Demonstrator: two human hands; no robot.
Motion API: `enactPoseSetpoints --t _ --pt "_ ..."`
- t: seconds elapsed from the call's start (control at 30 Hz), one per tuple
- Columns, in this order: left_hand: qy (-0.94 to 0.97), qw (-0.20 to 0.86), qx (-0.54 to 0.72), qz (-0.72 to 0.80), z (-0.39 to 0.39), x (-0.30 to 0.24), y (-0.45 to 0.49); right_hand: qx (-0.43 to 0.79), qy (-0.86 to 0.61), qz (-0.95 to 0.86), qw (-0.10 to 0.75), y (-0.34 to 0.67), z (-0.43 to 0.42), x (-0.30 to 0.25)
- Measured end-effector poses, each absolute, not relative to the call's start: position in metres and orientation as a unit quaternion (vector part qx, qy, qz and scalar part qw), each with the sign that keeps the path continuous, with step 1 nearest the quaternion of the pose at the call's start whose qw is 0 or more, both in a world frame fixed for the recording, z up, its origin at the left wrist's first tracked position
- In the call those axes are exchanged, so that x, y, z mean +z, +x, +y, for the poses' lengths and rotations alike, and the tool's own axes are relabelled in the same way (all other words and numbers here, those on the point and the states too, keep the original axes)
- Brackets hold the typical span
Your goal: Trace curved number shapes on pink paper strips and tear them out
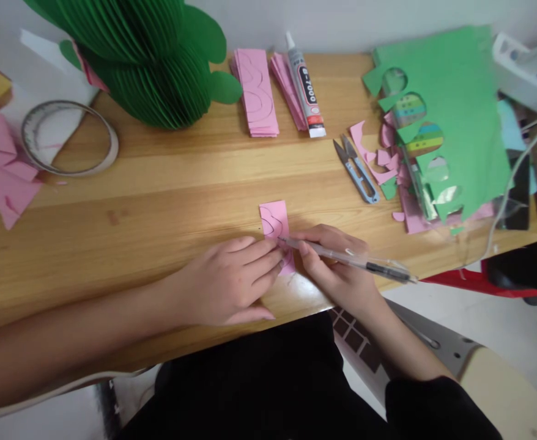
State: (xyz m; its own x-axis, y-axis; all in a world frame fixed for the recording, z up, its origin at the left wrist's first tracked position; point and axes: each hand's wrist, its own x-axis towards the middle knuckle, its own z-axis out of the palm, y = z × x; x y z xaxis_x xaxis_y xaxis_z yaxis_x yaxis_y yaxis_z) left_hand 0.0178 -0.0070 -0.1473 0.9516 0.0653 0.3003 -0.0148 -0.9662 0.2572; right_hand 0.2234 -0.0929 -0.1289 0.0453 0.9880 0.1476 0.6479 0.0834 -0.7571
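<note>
Table (158,183) bare around pink strip (275,223); left hand (229,278) pins, right hand (337,269) pens.

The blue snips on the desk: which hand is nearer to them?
Right. The right hand, holding a pen, lies just below the snips; the left hand presses the pink paper strip farther left.

Green honeycomb paper cactus (158,61) sits up at 11 o'clock on the wooden desk (158,183), with a tape roll (69,138) to its left and pink folded paper (2,165) at 9. Pink strip stacks (255,91) and a glue tube (305,88) at 12, snips (358,170) toward 1, and green cut-out sheets (461,116) over pink scraps (383,160) at 2.
</note>
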Motion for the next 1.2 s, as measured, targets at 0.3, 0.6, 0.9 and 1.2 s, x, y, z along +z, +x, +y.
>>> enactPoseSetpoints --t 0.3,0.6,0.9,1.2 --pt "0.981 0.112 0.156 0.01 -0.006 -0.147 0.018 0.233 -0.65 -0.625 0.364 0.224 -0.103 -0.129" --pt "0.983 0.119 0.141 -0.011 -0.005 -0.149 0.018 0.219 -0.658 -0.625 0.358 0.222 -0.114 -0.132" --pt "0.984 0.11 0.139 -0.009 -0.004 -0.149 0.018 0.212 -0.658 -0.626 0.36 0.221 -0.118 -0.131" --pt "0.984 0.115 0.137 -0.009 -0.005 -0.149 0.018 0.203 -0.666 -0.627 0.349 0.22 -0.121 -0.131"
